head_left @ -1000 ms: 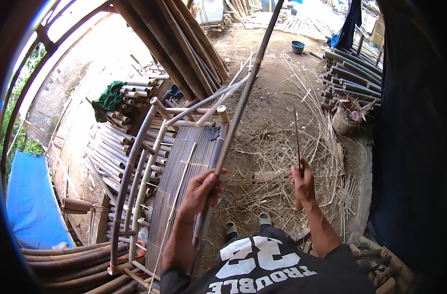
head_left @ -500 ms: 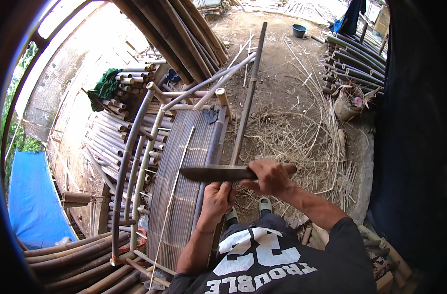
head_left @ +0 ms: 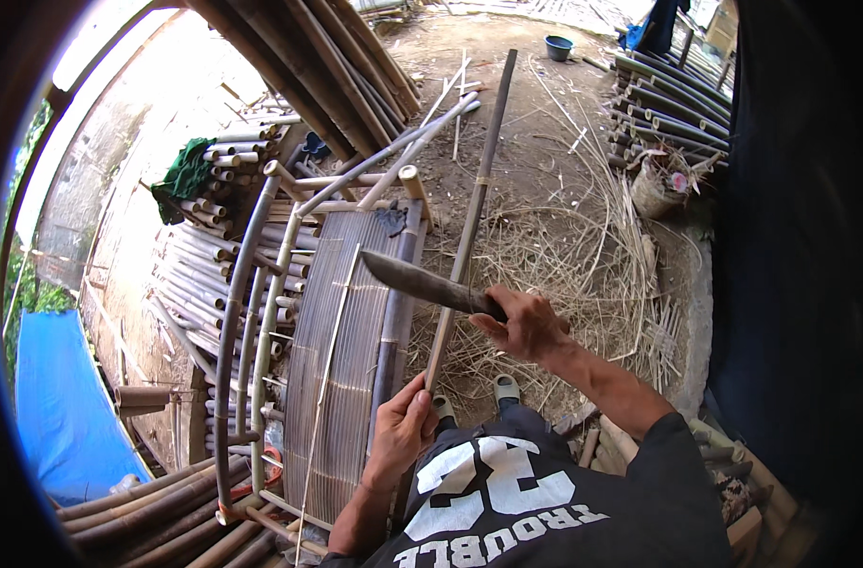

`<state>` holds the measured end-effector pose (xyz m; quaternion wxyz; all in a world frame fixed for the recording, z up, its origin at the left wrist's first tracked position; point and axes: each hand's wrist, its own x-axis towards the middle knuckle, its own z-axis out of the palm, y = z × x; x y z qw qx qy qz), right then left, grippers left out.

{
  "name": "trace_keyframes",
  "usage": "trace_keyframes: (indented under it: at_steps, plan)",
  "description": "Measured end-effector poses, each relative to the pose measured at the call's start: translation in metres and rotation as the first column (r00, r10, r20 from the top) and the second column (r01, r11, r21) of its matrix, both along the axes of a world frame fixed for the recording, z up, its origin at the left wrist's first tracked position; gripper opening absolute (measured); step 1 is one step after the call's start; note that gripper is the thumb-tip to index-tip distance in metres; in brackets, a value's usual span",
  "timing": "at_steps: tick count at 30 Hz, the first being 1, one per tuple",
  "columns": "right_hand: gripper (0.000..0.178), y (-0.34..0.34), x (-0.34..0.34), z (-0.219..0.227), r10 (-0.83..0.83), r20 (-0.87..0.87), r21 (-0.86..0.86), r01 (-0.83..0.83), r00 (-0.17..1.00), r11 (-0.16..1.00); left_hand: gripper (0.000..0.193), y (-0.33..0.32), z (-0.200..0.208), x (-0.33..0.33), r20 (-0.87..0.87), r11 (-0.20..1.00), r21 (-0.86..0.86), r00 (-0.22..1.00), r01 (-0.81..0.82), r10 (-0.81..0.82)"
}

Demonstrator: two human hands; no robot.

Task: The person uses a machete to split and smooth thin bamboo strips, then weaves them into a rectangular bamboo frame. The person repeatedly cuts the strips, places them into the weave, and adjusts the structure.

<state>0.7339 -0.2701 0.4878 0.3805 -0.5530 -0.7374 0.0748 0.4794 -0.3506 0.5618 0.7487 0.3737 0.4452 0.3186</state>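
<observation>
My right hand (head_left: pixel 524 327) is closed round the handle of a machete (head_left: pixel 422 283). Its dark blade points left with the tip angled up and away, passing across a long, narrow bamboo pole (head_left: pixel 473 213). I cannot tell whether blade and pole touch. The pole's near end is pinched in my left hand (head_left: pixel 403 423), thumb on top, and its far end stretches forward over the ground. Just left of it is a bamboo bench (head_left: pixel 303 379) with a slatted seat, a thin pale strip (head_left: pixel 338 327) lying along the slats. A dark crumpled cloth (head_left: pixel 391 220) rests at the bench's far end.
Bamboo shavings (head_left: pixel 545 270) litter the ground ahead. Stacked bamboo poles (head_left: pixel 673 118) lie at the far right, near a blue basin (head_left: pixel 559 47). More cut poles (head_left: pixel 199 284) are piled beyond the bench. Thick poles (head_left: pixel 303 71) lean at the upper left; a blue tarp (head_left: pixel 67 407) hangs left.
The machete has gone from nearly level by my left hand to tilted tip-up, a little farther along the pole. My left hand has come slightly nearer me, still holding the pole's end.
</observation>
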Motion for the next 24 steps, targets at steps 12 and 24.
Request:
trace_keyframes:
  at_steps: [12,24]
  plan:
    - [0.043,0.012,0.04,0.007,-0.231,-0.126,-0.231,0.198,0.965,0.953,0.041,-0.039,-0.001,-0.029,-0.071,0.995,-0.062,0.994,0.084,-0.088]
    - [0.059,0.004,0.044,-0.003,-0.111,0.085,0.132,0.099,0.99,0.986,0.045,-0.055,-0.014,-0.043,-0.108,0.997,-0.022,0.991,0.08,-0.082]
